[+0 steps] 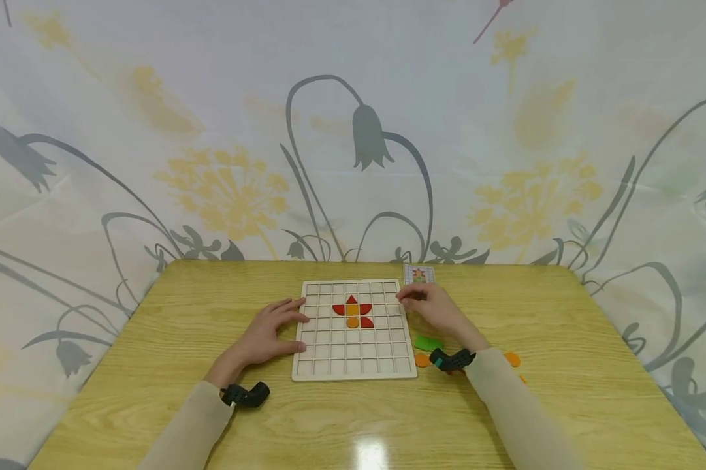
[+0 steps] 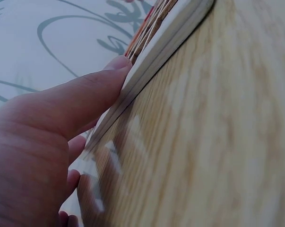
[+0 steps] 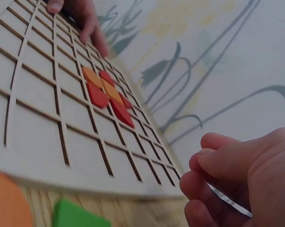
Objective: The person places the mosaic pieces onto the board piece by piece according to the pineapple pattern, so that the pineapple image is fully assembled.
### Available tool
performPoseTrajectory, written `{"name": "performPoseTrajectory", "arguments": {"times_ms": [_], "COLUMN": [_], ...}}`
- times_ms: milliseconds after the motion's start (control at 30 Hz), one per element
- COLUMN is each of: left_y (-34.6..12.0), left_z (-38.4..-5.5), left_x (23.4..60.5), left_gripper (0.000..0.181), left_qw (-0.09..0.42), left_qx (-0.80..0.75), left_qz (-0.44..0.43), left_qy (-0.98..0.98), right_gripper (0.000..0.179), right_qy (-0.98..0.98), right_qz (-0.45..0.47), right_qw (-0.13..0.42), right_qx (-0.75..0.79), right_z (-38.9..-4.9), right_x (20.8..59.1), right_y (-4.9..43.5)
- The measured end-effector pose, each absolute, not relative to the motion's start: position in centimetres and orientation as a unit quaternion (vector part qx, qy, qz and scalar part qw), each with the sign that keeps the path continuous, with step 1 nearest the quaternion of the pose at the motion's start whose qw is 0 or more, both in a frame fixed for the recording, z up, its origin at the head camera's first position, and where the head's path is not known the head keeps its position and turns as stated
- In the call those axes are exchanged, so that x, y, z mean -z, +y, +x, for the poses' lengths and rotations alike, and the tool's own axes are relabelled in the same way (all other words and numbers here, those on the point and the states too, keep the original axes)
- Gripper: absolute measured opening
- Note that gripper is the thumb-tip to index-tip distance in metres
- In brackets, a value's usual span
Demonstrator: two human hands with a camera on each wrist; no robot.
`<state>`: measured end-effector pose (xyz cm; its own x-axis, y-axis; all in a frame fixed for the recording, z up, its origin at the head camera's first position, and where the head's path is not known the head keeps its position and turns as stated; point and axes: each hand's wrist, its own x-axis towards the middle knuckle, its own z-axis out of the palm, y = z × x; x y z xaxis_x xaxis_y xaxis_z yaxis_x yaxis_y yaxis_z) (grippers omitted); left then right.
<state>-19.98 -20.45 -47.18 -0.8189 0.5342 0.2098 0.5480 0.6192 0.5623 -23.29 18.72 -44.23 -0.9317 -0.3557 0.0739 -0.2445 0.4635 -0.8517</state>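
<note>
A pale square board (image 1: 323, 372) with a raised grid lies on the table. Flat pieces form a figure in its upper middle: an orange square (image 1: 352, 310), an orange circle (image 1: 353, 322), a red triangle (image 1: 351, 299) and several rounded red pieces (image 1: 367, 322). My left hand (image 1: 267, 331) rests at the board's left edge, fingers spread; the thumb touches the rim in the left wrist view. By the upper right edge is my right hand (image 1: 437, 308), loosely curled, thumb against the index finger. No piece shows between those fingertips in the right wrist view.
Behind the right hand lies a small card (image 1: 418, 274) printted with a similar figure. Green pieces (image 1: 428, 343) and orange pieces (image 1: 422, 360) lie right of the board, partly under the right wrist. A flower-patterned cloth (image 1: 241, 98) hangs beyond the table (image 1: 305, 424).
</note>
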Motion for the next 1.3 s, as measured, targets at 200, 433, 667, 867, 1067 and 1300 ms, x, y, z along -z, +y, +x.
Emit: {"name": "performPoseTrajectory", "arguments": {"times_ms": [200, 433, 667, 867, 1067, 1300], "left_y": [-20.3, -20.2, -20.2, -20.3, -20.3, -20.1], "left_z": [-20.0, -19.9, -19.9, -20.0, -19.9, -19.8], "left_x": [47.1, 47.0, 47.1, 47.2, 47.1, 47.0], "left_gripper": [0.050, 0.050, 0.050, 0.048, 0.048, 0.047], "left_qw": [0.007, 0.005, 0.006, 0.009, 0.010, 0.010], "left_qx": [0.313, 0.313, 0.317, 0.316, 0.318, 0.316], "left_qz": [-0.297, -0.294, -0.294, -0.294, -0.293, -0.291], "left_qy": [-0.902, -0.903, -0.902, -0.902, -0.902, -0.903], "right_gripper": [0.020, 0.022, 0.031, 0.033, 0.026, 0.013], "right_qy": [0.881, 0.902, 0.901, 0.886, 0.885, 0.889], "right_qz": [-0.147, -0.127, -0.154, -0.163, -0.187, -0.185], "right_qw": [0.033, 0.036, 0.075, 0.109, 0.117, 0.123], "right_qx": [0.448, 0.412, 0.399, 0.420, 0.410, 0.401], "right_z": [-23.0, -21.9, -21.2, -21.0, -21.0, -20.9], "right_x": [44.2, 44.7, 45.0, 45.0, 44.7, 44.7], "right_y": [24.1, 29.3, 31.7, 31.8, 31.2, 30.9]}}
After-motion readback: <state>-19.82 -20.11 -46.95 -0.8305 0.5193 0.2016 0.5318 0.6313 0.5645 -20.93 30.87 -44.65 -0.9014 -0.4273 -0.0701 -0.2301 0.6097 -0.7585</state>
